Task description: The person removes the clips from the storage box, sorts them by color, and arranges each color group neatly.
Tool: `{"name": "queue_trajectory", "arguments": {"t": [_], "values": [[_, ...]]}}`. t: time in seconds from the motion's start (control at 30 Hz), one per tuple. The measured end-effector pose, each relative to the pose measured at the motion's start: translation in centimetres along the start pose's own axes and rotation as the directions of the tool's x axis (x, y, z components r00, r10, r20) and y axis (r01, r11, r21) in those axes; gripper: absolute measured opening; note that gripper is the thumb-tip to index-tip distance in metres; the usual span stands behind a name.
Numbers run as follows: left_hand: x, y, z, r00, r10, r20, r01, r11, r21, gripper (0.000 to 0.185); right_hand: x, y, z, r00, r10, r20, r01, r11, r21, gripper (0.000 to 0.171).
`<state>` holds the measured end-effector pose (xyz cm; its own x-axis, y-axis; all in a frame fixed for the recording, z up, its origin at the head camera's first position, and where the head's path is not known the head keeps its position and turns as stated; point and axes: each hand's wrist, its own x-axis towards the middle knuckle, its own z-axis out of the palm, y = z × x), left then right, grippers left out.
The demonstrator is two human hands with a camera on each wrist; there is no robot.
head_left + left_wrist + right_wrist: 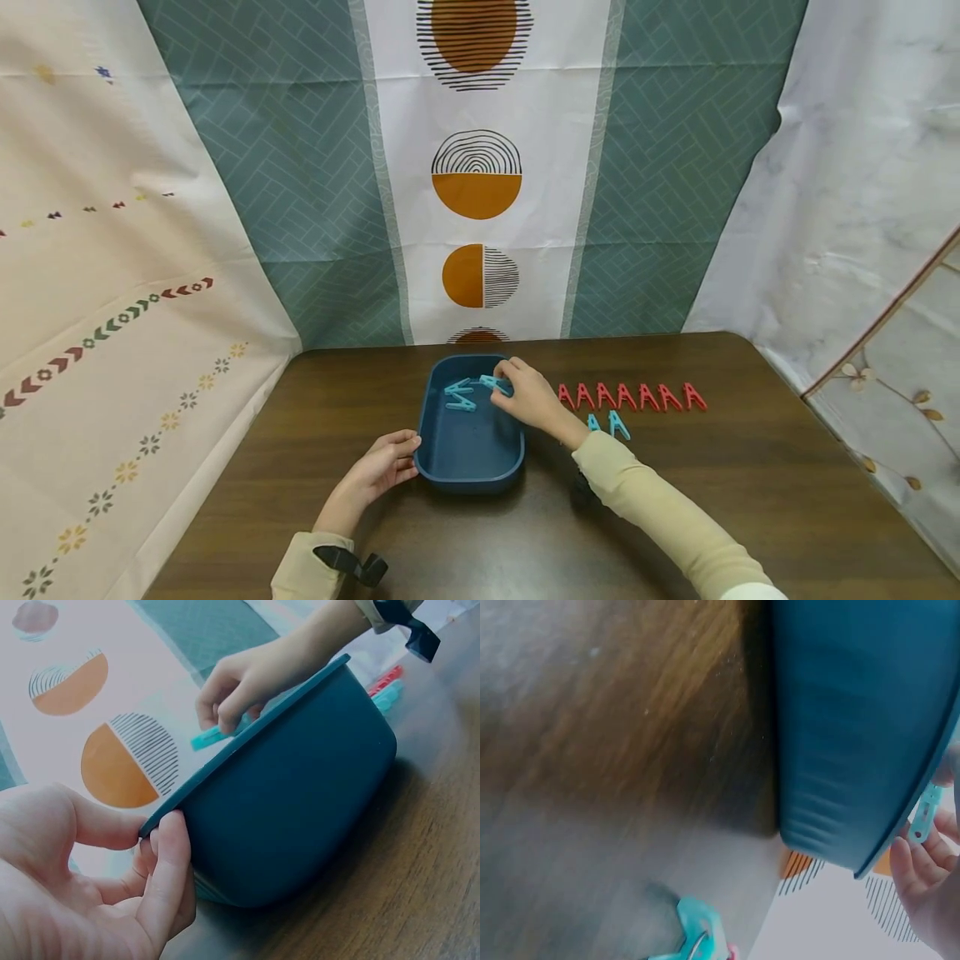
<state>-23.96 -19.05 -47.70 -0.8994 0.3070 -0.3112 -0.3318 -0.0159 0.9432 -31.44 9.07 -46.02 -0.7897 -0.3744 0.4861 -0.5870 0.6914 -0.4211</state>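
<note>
At the left, the left hand [378, 471] steadies the dark blue oval plastic tub [429, 433] on the brown wooden bench [750, 483]. The left wrist view shows its thumb and fingers [169, 855] curled against the tub's near wall and rim, a light bracing hold, not a lift. Inside the tub lie two light blue plastic clothes pegs [459, 396], close together near the far end.

Over the tub's far right corner, the right hand [525, 396] pinches another light blue peg [495, 382] between curled fingertips; the peg sits just above the rim, not yet resting on the floor of the tub. Seen from the left wrist, it sticks out sideways from the fingers [225, 705].

Just right of that hand, two more light blue pegs [609, 423] lie on the bench, partly hidden by the wrist, and beyond them stands a row of seven red plastic pegs [630, 397], evenly spaced and pointing the same way.

To do this well, I judge the pinched peg should come down inside the wall before the fingers let go, beside the two already there, not on top of them, so nothing bounces out. The left hand should keep the tub from sliding, and the right sleeve [660, 508] should pass clear of the red row.
</note>
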Motion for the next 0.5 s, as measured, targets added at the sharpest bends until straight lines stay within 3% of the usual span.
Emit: {"name": "queue_trajectory", "arguments": {"t": [0.33,0.5], "values": [[0.1,-0.1,-0.3,1.000,-0.002,-0.008,0.002,1.000,-0.012,0.012,-0.7,1.4,-0.8,0.993,-0.023,-0.116,0.022,1.000,-0.005,0.015],[0.2,-0.3,-0.2,1.000,-0.003,-0.003,0.003,1.000,-0.017,0.011,-1.3,1.7,-1.4,0.994,0.033,-0.104,-0.036,0.999,-0.021,0.014]]}}
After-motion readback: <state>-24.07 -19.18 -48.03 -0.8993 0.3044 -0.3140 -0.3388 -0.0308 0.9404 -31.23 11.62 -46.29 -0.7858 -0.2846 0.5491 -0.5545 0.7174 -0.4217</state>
